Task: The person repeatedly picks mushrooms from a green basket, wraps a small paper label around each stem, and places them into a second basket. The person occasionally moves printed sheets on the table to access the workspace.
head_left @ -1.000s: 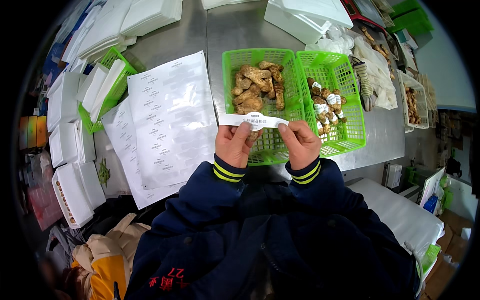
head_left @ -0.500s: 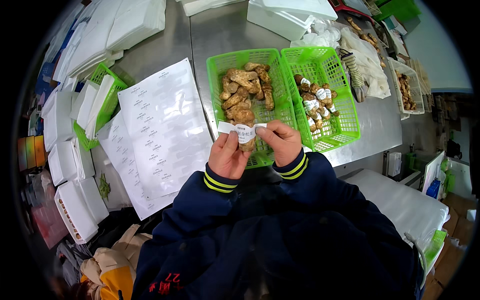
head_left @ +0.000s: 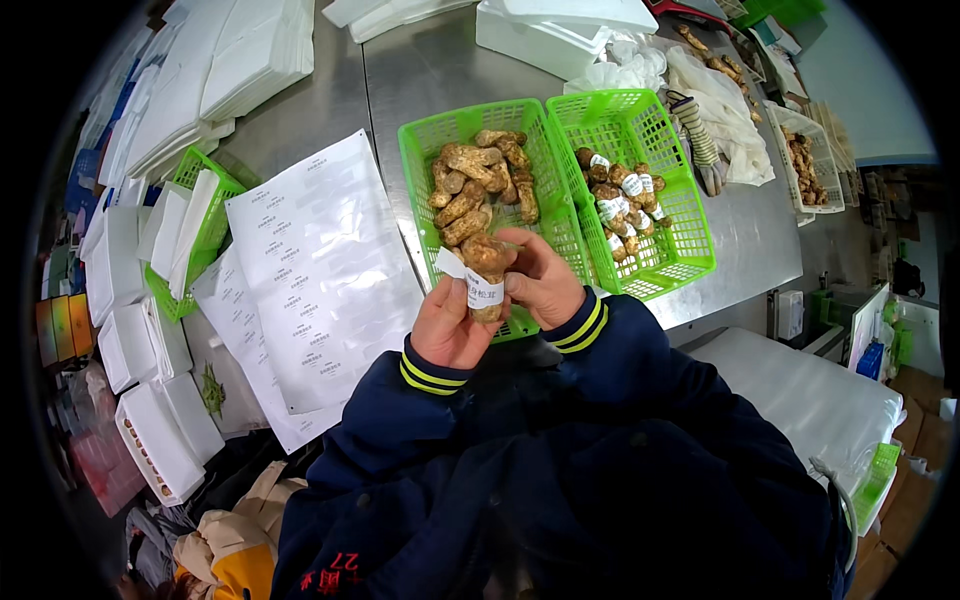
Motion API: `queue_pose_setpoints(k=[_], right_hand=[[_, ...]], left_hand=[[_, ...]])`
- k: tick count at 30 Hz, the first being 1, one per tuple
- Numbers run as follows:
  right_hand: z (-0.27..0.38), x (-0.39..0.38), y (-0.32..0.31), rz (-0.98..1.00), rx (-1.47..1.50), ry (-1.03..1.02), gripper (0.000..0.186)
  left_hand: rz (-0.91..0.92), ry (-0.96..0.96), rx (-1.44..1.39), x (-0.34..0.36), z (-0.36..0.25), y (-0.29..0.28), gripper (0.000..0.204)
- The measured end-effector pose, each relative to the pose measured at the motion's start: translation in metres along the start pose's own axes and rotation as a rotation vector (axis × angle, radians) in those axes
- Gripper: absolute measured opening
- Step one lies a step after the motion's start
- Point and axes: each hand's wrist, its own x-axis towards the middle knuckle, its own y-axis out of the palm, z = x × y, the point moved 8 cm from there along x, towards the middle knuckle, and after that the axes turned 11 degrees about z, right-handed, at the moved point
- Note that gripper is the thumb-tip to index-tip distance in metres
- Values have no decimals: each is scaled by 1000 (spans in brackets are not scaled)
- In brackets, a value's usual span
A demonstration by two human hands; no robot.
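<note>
Between my two hands is a brown mushroom (head_left: 490,254) with a thick stem, held upright in front of a green basket. A white paper label (head_left: 483,291) bends around its stem, one end sticking out on the left. My left hand (head_left: 450,322) pinches the label and stem from the left. With bent fingers, my right hand (head_left: 545,282) grips the mushroom's right side. Behind them, the left green basket (head_left: 420,150) holds several unlabelled mushrooms (head_left: 480,175). Beside it, the right green basket (head_left: 690,235) contains mushrooms wrapped with white labels (head_left: 628,205).
Sheets of printed labels (head_left: 320,260) lie left of the baskets on the metal table (head_left: 425,70). White foam boxes (head_left: 255,60) are stacked at far left, and another foam box (head_left: 540,40) stands at the back. A striped glove (head_left: 698,130) lies right of the baskets.
The label, earlier stretched flat across the stem between both hands, now curves around it. My right hand has shifted onto the mushroom's side. The whole view has moved slightly.
</note>
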Motion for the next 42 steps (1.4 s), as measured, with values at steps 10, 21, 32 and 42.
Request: queue_pose_setpoints(k=[10,21,32,42], right_hand=[[60,-9,47,-200,-1162,-287,35],[59,-7,50,-314,-1263,-498,37],[0,0,18,20,171,35,30],[-28,-9,34,56,726,147,33]], left_hand=[[-342,167,111,8,-17,-40,21],[-487,239,195,5,-23,-52,19],[-252,75,236,15,-34,-29,41],[-194,-10,273,13,-29,-8,44]])
